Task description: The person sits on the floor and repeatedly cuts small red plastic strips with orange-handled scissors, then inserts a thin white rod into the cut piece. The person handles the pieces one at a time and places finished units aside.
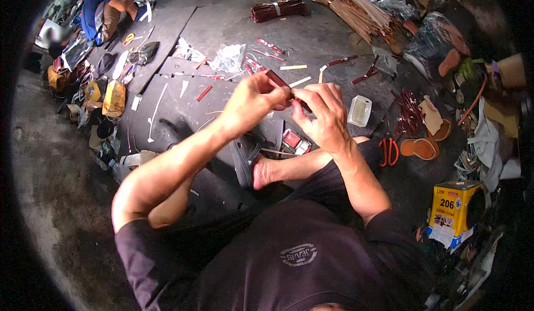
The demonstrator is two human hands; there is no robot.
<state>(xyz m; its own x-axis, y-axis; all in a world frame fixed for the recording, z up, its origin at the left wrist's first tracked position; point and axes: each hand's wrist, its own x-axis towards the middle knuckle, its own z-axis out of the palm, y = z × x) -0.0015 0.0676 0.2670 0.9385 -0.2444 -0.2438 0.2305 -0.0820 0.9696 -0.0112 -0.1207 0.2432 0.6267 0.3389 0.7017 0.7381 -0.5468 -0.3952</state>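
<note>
A dark red-brown strip (pixel 276 79), like a piece of sandal strap, is raised above the floor between my two hands. My left hand (pixel 255 103) is closed, pinching the strip with its thumb and fingertips. My right hand (pixel 324 114) is also closed, its thumb and fingers meeting the strip's near end. The fingers cover most of that end, so its exact shape is hidden. Beyond my hands lie dark red Y-shaped straps (pixel 366 70) and a pale strip (pixel 293 67). A shorter red-brown strip (pixel 204 93) is on the floor left of my left hand.
A translucent tub (pixel 360 111), orange-handled scissors (pixel 389 152) and brown sandal soles (pixel 418 149) lie to the right, near a yellow can (pixel 453 211). Strip bundles (pixel 279 10) lie at the back. Another person (pixel 105 10) sits far left.
</note>
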